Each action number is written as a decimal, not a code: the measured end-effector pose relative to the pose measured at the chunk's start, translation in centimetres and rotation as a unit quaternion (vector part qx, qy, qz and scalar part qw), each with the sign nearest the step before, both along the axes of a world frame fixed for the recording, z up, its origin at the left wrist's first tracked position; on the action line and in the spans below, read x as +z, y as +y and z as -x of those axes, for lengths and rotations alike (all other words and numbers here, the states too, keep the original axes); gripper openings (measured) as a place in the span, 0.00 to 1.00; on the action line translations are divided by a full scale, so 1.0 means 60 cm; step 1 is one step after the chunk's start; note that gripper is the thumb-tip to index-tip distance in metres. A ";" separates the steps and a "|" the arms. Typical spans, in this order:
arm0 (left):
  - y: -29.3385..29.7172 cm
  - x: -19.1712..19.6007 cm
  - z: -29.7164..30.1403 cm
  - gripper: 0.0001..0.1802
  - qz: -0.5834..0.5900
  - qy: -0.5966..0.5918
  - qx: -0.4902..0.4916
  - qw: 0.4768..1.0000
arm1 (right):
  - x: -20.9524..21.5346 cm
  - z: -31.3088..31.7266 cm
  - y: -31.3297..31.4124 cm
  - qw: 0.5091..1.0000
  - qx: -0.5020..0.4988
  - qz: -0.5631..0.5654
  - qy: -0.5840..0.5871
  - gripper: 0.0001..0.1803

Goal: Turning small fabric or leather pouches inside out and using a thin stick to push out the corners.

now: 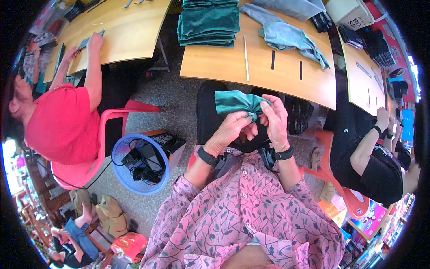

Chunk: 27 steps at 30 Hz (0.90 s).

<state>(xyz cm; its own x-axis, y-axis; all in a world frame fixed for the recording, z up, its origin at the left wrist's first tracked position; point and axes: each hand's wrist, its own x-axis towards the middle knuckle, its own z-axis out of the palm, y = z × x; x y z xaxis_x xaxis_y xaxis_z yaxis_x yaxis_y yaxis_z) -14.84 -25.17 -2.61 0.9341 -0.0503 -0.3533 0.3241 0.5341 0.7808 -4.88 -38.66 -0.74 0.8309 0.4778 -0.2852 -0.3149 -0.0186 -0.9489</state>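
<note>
A piece of green velvet fabric (pixel 235 102) is gathered between my two hands above my lap, its loose end spreading to the left. My left hand (pixel 232 130) pinches the bunched lower part between thumb and fingers. Against the gathered right end, my right hand (pixel 275 119) has its thumb and fingers closed on the same fabric. On the table (pixel 210 62) ahead of me is a tall stack of folded green velvet (pixel 208 24). Right of the stack lie a thin pale stick (pixel 246 58), two black strips (pixel 273 60) and a crumpled grey-blue cloth (pixel 289 36).
A blue basket (pixel 117 172) of black devices and cables stands on the floor at left. A person in red (pixel 62 123) sits on a pink chair (pixel 105 134) there. Close on my right, a person in black (pixel 367 157) works at another table (pixel 358 85).
</note>
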 end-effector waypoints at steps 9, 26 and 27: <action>0.003 -0.002 -0.003 0.13 -0.028 -0.010 -0.040 0.999 | -0.022 0.002 -0.001 0.997 -0.056 -0.045 -0.029 0.11; -0.008 -0.019 0.004 0.19 -0.131 -0.056 0.010 0.990 | -0.016 -0.014 -0.019 0.996 0.073 0.028 0.049 0.13; -0.008 -0.021 0.003 0.19 -0.123 -0.059 0.005 0.991 | -0.017 -0.013 -0.019 0.996 0.073 0.028 0.050 0.13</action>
<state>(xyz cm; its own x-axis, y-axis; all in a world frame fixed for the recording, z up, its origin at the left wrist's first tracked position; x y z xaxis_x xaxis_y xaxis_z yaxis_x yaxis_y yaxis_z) -15.05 -25.67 -3.85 0.9698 0.0324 -0.2418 0.2184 0.3259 0.9198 -4.10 -39.78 -1.74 0.7199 0.5721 -0.3929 -0.3986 -0.1225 -0.9089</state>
